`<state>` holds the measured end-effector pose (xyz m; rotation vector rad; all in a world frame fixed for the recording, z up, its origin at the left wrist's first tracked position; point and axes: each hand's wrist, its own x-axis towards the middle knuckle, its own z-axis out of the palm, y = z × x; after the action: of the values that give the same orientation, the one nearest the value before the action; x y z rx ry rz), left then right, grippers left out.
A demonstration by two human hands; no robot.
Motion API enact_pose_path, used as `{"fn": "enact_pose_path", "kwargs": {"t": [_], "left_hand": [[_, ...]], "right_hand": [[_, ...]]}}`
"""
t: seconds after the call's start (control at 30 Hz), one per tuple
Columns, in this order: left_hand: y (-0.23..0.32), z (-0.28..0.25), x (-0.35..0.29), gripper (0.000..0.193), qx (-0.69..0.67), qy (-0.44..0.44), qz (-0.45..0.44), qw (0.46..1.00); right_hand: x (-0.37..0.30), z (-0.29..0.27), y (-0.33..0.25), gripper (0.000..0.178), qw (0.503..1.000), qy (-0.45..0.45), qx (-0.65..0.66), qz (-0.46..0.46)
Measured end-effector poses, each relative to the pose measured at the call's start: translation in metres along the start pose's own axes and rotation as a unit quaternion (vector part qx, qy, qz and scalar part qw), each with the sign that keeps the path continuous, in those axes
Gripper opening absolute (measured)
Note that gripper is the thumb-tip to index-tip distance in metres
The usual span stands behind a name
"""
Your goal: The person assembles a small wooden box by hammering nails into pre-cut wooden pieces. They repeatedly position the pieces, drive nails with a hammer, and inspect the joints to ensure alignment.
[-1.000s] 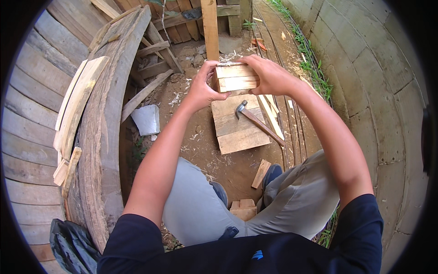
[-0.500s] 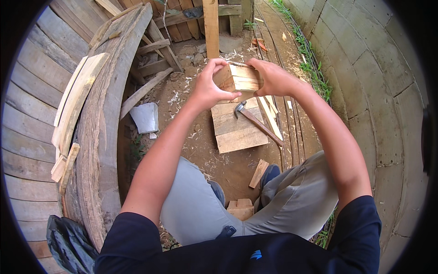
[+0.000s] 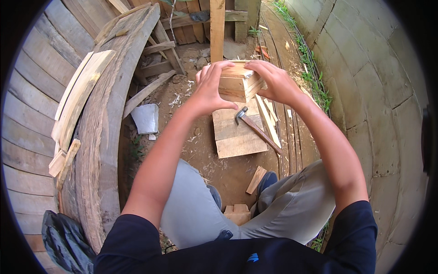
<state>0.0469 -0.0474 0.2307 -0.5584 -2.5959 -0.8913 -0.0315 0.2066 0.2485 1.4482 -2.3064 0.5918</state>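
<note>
Between my two hands, above a low plank-topped platform (image 3: pixel 239 147), is a small box-like piece made of pale wooden boards (image 3: pixel 232 86). My left hand (image 3: pixel 207 91) curls round its left side, fingers at the upper edge and thumb stretched out below. On the opposite side my right hand (image 3: pixel 278 84) grips it, fingers over the top and thumb beneath. The underside of the box is hidden from here. A claw hammer (image 3: pixel 259 130) with a brown wooden handle lies slantwise on the platform, its metal head near the box and its handle end past the platform's right edge.
Pale strips of wood (image 3: pixel 269 119) lie right of the platform. A loose offcut (image 3: pixel 256 179) and a stepped wooden block (image 3: pixel 237 213) rest by my feet. Leftward stand a thick timber beam (image 3: pixel 107 114) and a white block (image 3: pixel 146 118). A block wall (image 3: pixel 378 114) runs along the right.
The box has been turned in my hands, so different faces show. My left thumb has come away from its front. The hammer stays on the platform.
</note>
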Motion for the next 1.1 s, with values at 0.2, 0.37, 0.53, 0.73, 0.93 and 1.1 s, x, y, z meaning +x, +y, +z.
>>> {"fn": "enact_pose_path", "kwargs": {"t": [0.2, 0.37, 0.53, 0.73, 0.93, 1.1], "left_hand": [[-0.021, -0.002, -0.005, 0.117, 0.090, 0.017, -0.009, 0.996], [-0.023, 0.000, -0.006, 0.126, -0.066, 0.106, -0.167, 0.978], [-0.033, -0.002, 0.001, 0.116, -0.540, 0.063, -0.367, 0.755], [0.022, 0.018, 0.009, 0.089, -0.544, 0.067, -0.255, 0.797], [0.023, 0.021, 0.004, 0.073, -0.639, 0.049, -0.230, 0.732], [0.036, 0.018, -0.001, 0.071, -0.615, 0.064, -0.236, 0.750]], "right_hand": [[0.001, 0.006, 0.002, 0.057, 0.989, 0.063, -0.109, -0.082], [0.001, 0.004, 0.007, 0.044, 0.967, 0.117, -0.198, -0.112], [0.009, 0.009, 0.004, 0.037, 0.931, 0.209, -0.282, -0.099], [0.017, 0.010, -0.003, 0.039, 0.917, 0.227, -0.310, -0.106], [0.016, 0.010, -0.012, 0.046, 0.916, 0.222, -0.308, -0.130], [0.023, 0.018, -0.031, 0.052, 0.929, 0.228, -0.271, -0.108]]}}
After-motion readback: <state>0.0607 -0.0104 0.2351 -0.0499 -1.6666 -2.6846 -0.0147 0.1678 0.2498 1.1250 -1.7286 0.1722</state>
